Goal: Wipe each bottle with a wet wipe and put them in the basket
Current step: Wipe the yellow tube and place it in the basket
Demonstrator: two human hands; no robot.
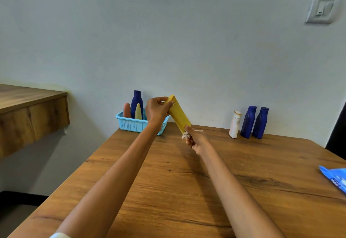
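Head view shows the left hand [156,110] pinching the cap end of a tilted yellow bottle [178,115] just right of the basket [131,124], while the right hand [194,139], fingers curled around a wet wipe [186,134], rubs its lower end, where a hard push could twist it loose.

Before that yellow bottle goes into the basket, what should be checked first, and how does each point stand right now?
1. Left hand grips the yellow bottle near its top: ok.
2. Right hand holds the wet wipe at the bottle's lower end: ok.
3. Bottle wiped all round: cannot tell.
4. Blue basket has free room on its right side: cannot tell, the hand hides it.
5. Bottles left by the wall, the white bottle and two blue ones: not ok, unwiped.
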